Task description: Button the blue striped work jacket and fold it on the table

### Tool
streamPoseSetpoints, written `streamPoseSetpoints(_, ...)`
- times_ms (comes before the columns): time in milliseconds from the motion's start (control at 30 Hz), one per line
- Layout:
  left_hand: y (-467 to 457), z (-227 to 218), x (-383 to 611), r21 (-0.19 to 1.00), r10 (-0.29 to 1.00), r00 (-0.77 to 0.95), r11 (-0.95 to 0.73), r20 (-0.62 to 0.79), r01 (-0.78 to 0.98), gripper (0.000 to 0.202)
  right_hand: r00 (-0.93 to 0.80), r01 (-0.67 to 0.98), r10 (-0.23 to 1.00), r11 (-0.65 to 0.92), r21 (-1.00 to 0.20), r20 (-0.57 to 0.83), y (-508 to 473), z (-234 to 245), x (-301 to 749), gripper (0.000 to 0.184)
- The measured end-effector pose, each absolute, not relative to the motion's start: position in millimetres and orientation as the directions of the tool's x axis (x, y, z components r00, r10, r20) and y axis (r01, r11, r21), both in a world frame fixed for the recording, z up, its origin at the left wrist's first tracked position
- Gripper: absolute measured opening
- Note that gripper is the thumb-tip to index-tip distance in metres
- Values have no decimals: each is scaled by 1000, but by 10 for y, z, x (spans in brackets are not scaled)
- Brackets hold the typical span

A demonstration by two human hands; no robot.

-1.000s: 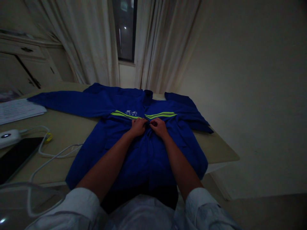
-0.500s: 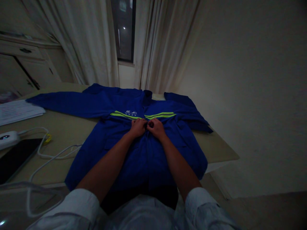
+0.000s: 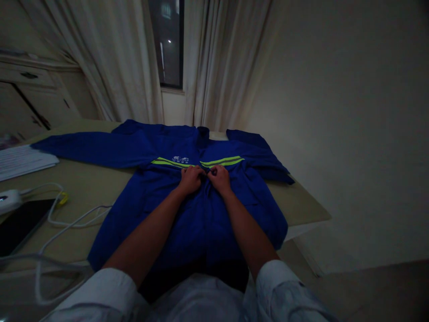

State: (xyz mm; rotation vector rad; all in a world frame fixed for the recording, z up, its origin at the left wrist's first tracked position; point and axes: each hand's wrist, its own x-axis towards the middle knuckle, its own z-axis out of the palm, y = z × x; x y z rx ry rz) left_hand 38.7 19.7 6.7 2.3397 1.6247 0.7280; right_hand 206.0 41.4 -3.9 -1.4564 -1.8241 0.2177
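A blue work jacket (image 3: 174,192) lies spread front side up, its collar at the far side and its sleeves out to both sides. Yellow-green stripes cross the chest, with a white logo above the left one. Both hands meet at the front opening just below the stripes. My left hand (image 3: 191,178) is closed in a pinch on the jacket's front edge. Close beside it, my right hand (image 3: 220,178) pinches the opposite front edge. Whether a button or zip is between the fingertips is too dark and small to make out.
The jacket rests on a beige table (image 3: 298,201). To the left are papers (image 3: 25,162), a black phone (image 3: 25,226), a white device (image 3: 9,201) and a looping white cable (image 3: 72,222). Curtains (image 3: 127,62) and a wall (image 3: 335,134) stand behind and to the right.
The fingertips of my two hands have drawn slightly apart at the jacket's front. The whole view has shifted a little; the jacket lies as before.
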Motion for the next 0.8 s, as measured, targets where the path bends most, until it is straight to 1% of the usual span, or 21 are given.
streamPoseSetpoints(133, 147, 133, 422, 459, 914, 243, -376, 324, 805, 34, -66, 708, 892, 357, -609, 447, 465, -63, 2097, 4)
streamPoseSetpoints(267, 153, 193, 399, 542, 957, 78, -223, 278, 810, 29, -9, 648, 885, 360, -671, 465, 481, -78, 2099, 4)
streamPoseSetpoints(367, 148, 195, 375, 542, 970, 20, -152, 242, 827, 28, 3, 625, 888, 358, -694, 461, 483, -79, 2097, 5)
streamPoseSetpoints(467, 142, 189, 382, 516, 968, 54, -177, 245, 838, 29, -10, 621, 896, 354, -699, 445, 480, -69, 2097, 6)
streamPoseSetpoints(533, 126, 255, 414, 541, 951, 63, -227, 304, 810, 28, -17, 623, 898, 353, -698, 439, 475, -60, 2095, 6)
streamPoseSetpoints(600, 37, 432, 471, 603, 900, 71, -345, 431, 720, 26, -25, 626, 901, 351, -696, 432, 470, -57, 2090, 6)
streamPoseSetpoints(633, -62, 564, 507, 632, 858, 71, -428, 509, 646, 25, -28, 624, 903, 351, -698, 429, 468, -58, 2086, 6)
streamPoseSetpoints(733, -650, 1039, 606, 655, 705, 53, -682, 707, 325, 21, -43, 610, 904, 361, -706, 425, 472, -78, 2070, 6)
streamPoseSetpoints(767, -925, 1182, 621, 641, 659, 51, -743, 750, 192, 20, -43, 607, 903, 363, -707, 427, 477, -88, 2065, 6)
streamPoseSetpoints(800, -1215, 1299, 624, 633, 636, 48, -771, 770, 70, 19, -41, 606, 904, 362, -709, 427, 482, -97, 2060, 6)
